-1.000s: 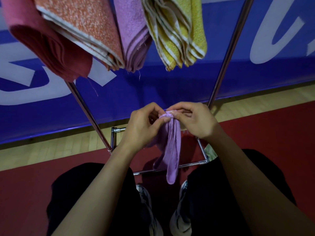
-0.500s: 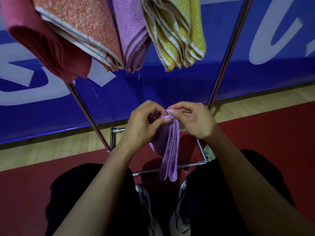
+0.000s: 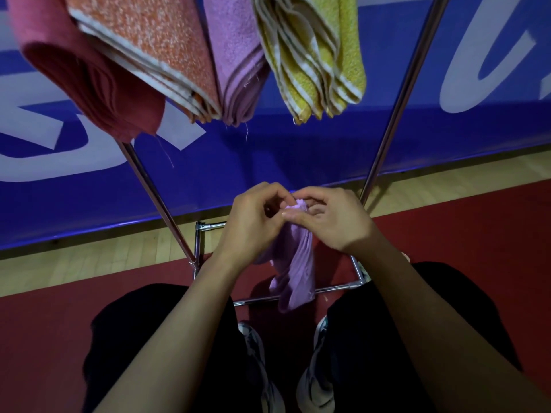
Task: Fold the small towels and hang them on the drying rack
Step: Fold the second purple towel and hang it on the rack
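Above the fingers [image 3: 293, 214] hangs a row of folded towels: the dark pink towel [image 3: 86, 84], the orange towel [image 3: 155, 52], the lilac hung towel [image 3: 235, 58] and the yellow towel [image 3: 313, 55], packed close and blocking the way straight up. Between their lower edges and the fingers lies an open band in front of the blue banner [image 3: 298, 162]. The left rack pole [image 3: 155, 198] slants down left of the fingers, the right rack pole [image 3: 396, 108] rises just to their right; the gap between them is open. Below the fingers the base bar [image 3: 334, 289] crosses.
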Demonstrator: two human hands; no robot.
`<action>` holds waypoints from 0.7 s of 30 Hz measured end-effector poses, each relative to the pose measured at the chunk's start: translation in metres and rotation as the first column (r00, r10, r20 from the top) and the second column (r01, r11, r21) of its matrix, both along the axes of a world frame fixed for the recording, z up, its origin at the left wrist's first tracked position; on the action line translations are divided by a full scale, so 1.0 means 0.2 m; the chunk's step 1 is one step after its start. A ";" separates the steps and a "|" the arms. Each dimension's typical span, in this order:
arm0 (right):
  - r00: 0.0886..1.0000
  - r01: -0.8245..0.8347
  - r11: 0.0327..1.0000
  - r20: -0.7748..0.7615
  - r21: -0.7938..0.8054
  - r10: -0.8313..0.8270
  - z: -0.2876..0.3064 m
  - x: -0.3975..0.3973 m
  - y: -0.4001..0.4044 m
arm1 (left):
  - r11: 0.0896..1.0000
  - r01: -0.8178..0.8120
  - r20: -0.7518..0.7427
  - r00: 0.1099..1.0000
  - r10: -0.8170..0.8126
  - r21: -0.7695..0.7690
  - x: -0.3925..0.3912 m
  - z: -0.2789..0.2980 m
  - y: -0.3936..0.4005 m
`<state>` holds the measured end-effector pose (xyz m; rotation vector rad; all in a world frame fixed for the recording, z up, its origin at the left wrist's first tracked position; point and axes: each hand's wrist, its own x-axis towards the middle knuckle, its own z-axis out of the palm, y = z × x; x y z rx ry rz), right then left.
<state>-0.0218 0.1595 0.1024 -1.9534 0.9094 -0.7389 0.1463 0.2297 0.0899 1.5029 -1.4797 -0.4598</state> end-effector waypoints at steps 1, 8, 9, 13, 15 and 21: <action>1.000 0.023 1.000 -0.012 -0.011 -0.024 0.00 0.00 0.00 | 1.000 -0.002 -0.001 1.000 0.002 0.004 0.00 0.00 0.00; 0.999 0.048 0.998 -0.023 -0.032 -0.048 -0.01 -0.03 -0.05 | 0.990 0.048 -0.060 0.997 -0.040 0.136 0.01 0.00 -0.01; 0.998 0.056 0.997 -0.025 -0.044 -0.057 -0.01 -0.04 -0.06 | 0.976 0.064 0.000 0.998 -0.065 0.208 0.03 -0.02 -0.02; 0.988 0.117 0.985 -0.083 -0.125 -0.128 0.00 -0.10 -0.11 | 0.811 0.056 0.363 0.875 -0.321 0.582 0.08 -0.05 0.00; 0.980 0.110 0.974 -0.141 -0.199 -0.139 0.00 -0.12 -0.11 | 0.791 0.005 0.415 0.850 -0.326 0.612 0.08 -0.04 0.00; 0.975 0.097 0.921 -0.149 -0.377 -0.164 -0.05 -0.14 -0.16 | 0.973 -0.042 0.611 0.784 -0.108 0.225 0.09 -0.02 0.00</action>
